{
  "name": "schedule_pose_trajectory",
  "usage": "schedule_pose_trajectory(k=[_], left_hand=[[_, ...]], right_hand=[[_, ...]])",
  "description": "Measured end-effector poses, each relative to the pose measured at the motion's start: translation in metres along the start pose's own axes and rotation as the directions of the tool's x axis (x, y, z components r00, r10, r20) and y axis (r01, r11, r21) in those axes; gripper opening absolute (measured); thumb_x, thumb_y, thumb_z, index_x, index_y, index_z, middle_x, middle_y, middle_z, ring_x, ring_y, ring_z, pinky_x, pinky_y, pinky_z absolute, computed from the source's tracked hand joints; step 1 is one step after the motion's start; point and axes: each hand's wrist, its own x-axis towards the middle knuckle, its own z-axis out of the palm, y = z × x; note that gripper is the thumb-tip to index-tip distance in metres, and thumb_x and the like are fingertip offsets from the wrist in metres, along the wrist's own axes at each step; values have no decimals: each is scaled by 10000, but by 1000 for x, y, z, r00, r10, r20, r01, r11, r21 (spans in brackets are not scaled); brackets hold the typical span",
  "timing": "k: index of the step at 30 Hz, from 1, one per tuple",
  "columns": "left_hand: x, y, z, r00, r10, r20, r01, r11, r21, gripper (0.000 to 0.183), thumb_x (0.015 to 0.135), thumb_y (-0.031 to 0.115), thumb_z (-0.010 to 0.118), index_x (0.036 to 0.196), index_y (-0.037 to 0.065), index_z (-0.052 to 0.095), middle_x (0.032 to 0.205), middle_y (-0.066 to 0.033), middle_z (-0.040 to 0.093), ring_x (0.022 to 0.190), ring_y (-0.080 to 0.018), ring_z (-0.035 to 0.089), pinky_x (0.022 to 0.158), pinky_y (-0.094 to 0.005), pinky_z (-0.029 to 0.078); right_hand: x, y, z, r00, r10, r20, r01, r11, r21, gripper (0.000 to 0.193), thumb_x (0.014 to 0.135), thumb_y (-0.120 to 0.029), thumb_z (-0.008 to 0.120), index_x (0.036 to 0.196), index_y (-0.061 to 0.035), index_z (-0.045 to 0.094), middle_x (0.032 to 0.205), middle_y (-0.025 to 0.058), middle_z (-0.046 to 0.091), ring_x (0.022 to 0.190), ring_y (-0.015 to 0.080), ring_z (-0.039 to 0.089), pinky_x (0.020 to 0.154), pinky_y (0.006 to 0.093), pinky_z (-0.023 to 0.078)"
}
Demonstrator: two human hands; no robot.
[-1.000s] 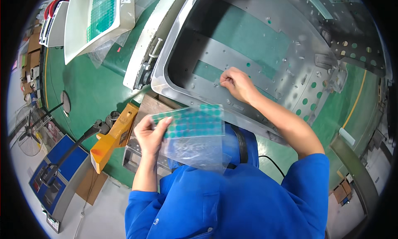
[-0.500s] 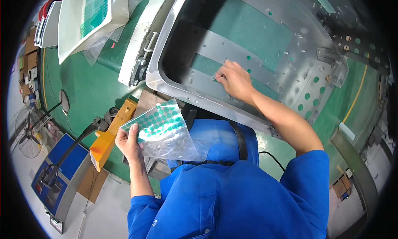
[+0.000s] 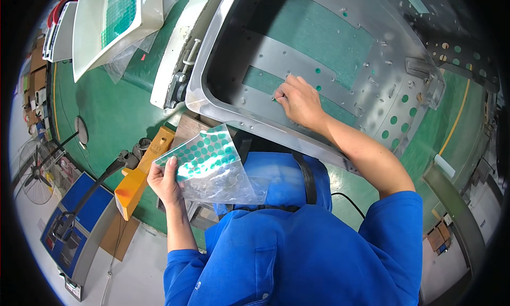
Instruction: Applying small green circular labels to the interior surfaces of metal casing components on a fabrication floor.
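My left hand (image 3: 166, 181) pinches the edge of a clear sheet of round green stickers (image 3: 206, 156), part of which has no dots left on it. Inside a grey metal housing (image 3: 289, 131), my right hand (image 3: 298, 100) is curled with its fingertips pressed together, low over the inner panel. Whatever those fingers hold, if anything, is hidden. Small green dots (image 3: 318, 87) show on the panel beside that hand. Studs and holes dot the metal around it.
Upper left stands a white bin (image 3: 81, 67) holding green sticker sheets (image 3: 118, 16). A yellow bracket (image 3: 141, 178) lies left of my left hand. Further left are a fan (image 3: 36, 170) and a blue-panelled cart (image 3: 85, 205). Another perforated metal part (image 3: 451, 51) is at upper right.
Almost nothing differs. My right hand stays at nearly the same spot with a very slight shift, and my left hand still holds the sticker sheet.
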Motion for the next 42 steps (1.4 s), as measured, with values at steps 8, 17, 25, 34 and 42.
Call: schedule_pose_trajectory(k=[8,17,25,34,42], left_hand=[[-1,0,2,1000,-3,-1,3,1000,-2,118,753,80,653,782,-5,576,604,-30,561,376,-40,414,331,-157,288],[-4,7,4,1000,-4,-21,4,1000,-10,104,741,61,659,761,0,576,633,-18,562,476,-46,458,435,-163,344],[-3,22,7,988,74,139,-79,996,29,101,720,31,667,763,-5,584,670,-3,566,575,-40,460,556,-167,372],[17,39,45,913,228,339,-240,971,-7,121,696,-44,668,786,-26,589,712,-67,609,584,-82,560,514,-178,438],[37,56,62,879,176,442,-190,982,-13,103,699,-46,664,769,-30,590,671,-54,605,556,-57,546,489,-169,422]], right_hand=[[-3,1,4,996,-38,-86,37,999,-14,102,650,-85,640,731,-105,581,722,33,512,714,221,517,598,339,426],[17,-3,-10,974,158,160,-169,984,54,178,653,-119,654,802,-106,556,755,40,567,722,251,559,599,367,426],[35,3,-32,958,278,67,-285,949,135,69,689,-70,634,716,-73,570,742,47,558,673,193,549,586,310,422],[16,-83,-93,961,-145,234,-44,757,652,167,714,-48,645,872,-3,614,825,73,610,773,145,566,689,247,439],[32,-88,-90,991,-99,87,10,717,697,125,711,-21,643,835,-9,629,822,77,621,749,146,579,672,258,446]])
